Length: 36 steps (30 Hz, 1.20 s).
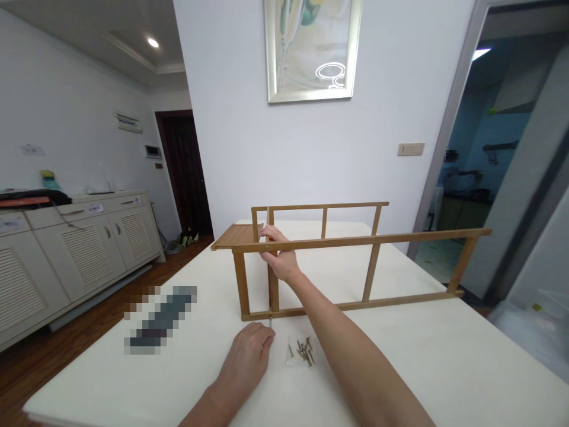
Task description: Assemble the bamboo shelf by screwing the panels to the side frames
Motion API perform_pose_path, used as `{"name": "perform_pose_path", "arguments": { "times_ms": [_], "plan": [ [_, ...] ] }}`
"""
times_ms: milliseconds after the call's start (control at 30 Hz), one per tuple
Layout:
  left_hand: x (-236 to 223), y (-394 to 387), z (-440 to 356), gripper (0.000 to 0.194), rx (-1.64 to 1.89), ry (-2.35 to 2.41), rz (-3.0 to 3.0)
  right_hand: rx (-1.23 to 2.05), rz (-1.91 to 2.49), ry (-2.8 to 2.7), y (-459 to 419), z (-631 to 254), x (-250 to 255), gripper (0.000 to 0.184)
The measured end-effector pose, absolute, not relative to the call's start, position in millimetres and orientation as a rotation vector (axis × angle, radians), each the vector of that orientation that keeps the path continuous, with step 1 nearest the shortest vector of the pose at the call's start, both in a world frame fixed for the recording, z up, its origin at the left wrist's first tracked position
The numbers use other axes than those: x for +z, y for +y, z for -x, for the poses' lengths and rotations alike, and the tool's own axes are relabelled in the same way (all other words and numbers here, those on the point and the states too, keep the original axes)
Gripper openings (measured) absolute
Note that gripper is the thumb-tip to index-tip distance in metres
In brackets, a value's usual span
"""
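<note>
A wooden frame (371,270) of narrow rails and crossbars lies on its side on the white table. My right hand (281,256) reaches through it, fingers closed around an upright wooden crosspiece near the left end. Low in front, my left hand (249,350) is closed, thumb and fingers pinching a thin metal rod (271,323). The rod's upper end meets the frame's lower front rail; its kind cannot be made out. A slatted wooden panel (237,235) extends at the frame's far left. Beside my left hand, several screws (305,351) lie on a clear plastic bag.
A blurred-out dark object (162,320) lies on the left part of the white table (200,385). Behind the table stands a wall with a framed picture (311,98). White cabinets (89,237) line the left. Through the right doorway a person (453,172) is visible.
</note>
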<state>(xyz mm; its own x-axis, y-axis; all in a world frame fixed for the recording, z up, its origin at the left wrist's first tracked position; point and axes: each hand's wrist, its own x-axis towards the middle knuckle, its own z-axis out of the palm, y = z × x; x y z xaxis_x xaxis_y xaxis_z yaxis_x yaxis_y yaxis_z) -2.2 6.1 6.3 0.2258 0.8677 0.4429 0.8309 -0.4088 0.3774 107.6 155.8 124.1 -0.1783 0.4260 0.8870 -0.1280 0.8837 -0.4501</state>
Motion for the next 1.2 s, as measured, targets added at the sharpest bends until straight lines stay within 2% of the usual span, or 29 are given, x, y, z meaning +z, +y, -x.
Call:
{"name": "perform_pose_path", "arguments": {
  "times_ms": [200,833,1000,1200],
  "plan": [
    [8,3,-2,0.024,0.876,1.842,-2.444,0.494,0.245,-1.686,154,-109,125,0.026],
    [10,0,-10,0.029,0.529,1.947,-2.624,0.503,0.241,-1.681,153,-109,125,0.027],
    [7,-1,-10,0.025,0.576,2.008,-2.633,0.515,0.251,-1.69,153,-109,126,0.026],
    [1,1,-8,0.022,0.814,1.96,-2.567,0.504,0.269,-1.694,152,-110,127,0.026]
  ]
}}
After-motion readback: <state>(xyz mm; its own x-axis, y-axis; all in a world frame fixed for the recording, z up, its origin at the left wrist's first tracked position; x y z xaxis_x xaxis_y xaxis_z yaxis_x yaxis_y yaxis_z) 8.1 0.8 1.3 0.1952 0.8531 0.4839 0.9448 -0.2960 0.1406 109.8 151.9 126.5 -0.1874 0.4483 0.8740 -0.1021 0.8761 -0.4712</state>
